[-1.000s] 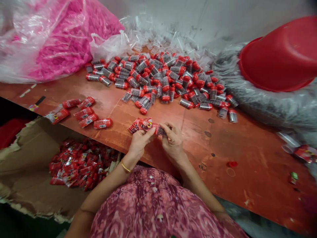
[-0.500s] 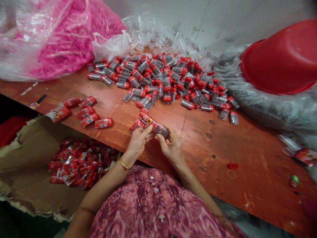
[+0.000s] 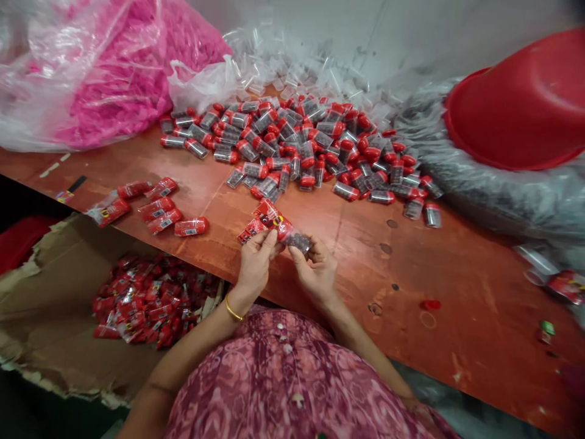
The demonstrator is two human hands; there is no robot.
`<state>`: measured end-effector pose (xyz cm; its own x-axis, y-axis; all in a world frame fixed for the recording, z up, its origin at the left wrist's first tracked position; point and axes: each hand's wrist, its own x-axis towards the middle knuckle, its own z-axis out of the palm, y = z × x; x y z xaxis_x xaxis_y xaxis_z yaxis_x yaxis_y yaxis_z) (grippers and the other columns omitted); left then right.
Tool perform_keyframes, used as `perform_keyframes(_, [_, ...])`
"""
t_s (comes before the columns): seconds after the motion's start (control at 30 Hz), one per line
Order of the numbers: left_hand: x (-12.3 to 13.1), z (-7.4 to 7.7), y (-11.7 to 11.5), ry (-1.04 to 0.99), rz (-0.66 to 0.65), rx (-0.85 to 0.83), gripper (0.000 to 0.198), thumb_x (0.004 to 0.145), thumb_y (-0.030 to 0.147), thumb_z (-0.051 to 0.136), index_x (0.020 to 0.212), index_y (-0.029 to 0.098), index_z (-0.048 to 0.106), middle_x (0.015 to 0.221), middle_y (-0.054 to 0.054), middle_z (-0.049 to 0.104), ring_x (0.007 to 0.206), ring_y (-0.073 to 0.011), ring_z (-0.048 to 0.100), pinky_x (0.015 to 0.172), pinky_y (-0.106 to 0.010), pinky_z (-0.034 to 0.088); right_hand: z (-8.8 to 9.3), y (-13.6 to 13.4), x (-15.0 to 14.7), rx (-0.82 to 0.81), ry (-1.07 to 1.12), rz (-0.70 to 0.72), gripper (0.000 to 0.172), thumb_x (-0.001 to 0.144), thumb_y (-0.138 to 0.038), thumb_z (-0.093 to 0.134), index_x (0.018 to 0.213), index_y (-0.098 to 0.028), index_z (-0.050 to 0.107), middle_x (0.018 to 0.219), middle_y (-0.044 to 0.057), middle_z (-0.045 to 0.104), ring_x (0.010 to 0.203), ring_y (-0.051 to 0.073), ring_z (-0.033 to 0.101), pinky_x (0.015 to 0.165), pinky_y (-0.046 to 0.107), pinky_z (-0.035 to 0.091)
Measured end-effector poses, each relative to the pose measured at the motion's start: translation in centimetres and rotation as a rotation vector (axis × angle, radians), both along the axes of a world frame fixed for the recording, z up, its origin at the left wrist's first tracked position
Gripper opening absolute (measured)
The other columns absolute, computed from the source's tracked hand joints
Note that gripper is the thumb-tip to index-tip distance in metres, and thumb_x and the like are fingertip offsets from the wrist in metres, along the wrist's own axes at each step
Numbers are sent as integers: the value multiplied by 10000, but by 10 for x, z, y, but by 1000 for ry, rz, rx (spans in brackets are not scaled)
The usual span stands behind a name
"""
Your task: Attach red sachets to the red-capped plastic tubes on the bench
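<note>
My left hand [image 3: 256, 259] pinches a flat red printed plastic sleeve [image 3: 280, 223] at its open end. With closed fingers my right hand [image 3: 315, 268] grips a small clear plastic jar [image 3: 299, 241] filled with dark pieces. The jar's one end meets the sleeve's mouth; how far it is inside I cannot tell. Under the left fingers lie more red printed sleeves [image 3: 250, 231] on the table. Left of them rest several red-wrapped jars [image 3: 191, 227]. Beyond my hands spreads a heap of clear jars with red caps [image 3: 274, 137].
Below the table's left edge stands a cardboard box [image 3: 55, 311] holding many red-wrapped jars [image 3: 146, 299]. A pink-filled plastic bag [image 3: 123, 79] sits at the back left. On the right, a red tub [image 3: 516, 110] rests on a large clear bag [image 3: 493, 195]. A red cap [image 3: 431, 304] lies nearby.
The printed sleeve is turned more face-up and looks wider, tilted slightly at the jar. Both hands stay in nearly the same place, still holding sleeve and jar.
</note>
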<state>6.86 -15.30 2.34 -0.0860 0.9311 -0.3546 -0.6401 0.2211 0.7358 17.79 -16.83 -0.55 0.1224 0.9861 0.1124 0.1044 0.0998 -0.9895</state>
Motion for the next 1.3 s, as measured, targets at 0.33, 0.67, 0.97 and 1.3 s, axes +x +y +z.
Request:
perform_keyframes(0.33, [-16,3,15,90,-106,-40,399,586,481,766,728,122,664,654,-28,676,592,-112,618,598,-223,465,3,3,6,61,-133,88,216,827,-314,577,1020,-216,582,843,5,652,713,133,601,667,250,502])
perform_keyframes(0.67, [-6,0,16,45,-68,-41,366,479,355,841,700,130,655,643,18,658,573,-88,590,615,-220,486,8,1,7,273,-475,3,267,845,-288,552,1101,-211,545,959,67,681,802,180,637,728,306,524])
perform_keyframes(0.97, [-25,4,21,129,-86,-149,438,509,476,806,719,129,643,547,2,644,497,-121,606,507,-211,455,4,7,12,336,-624,120,412,844,-405,575,1201,-206,528,919,75,685,728,182,629,706,316,531])
perform_keyframes(1.3, [-33,11,22,171,-70,-185,388,454,402,841,636,135,626,534,15,647,458,-100,586,483,-195,466,9,9,19,452,-826,144,404,878,-458,498,1159,-173,555,976,126,695,872,241,653,841,404,504])
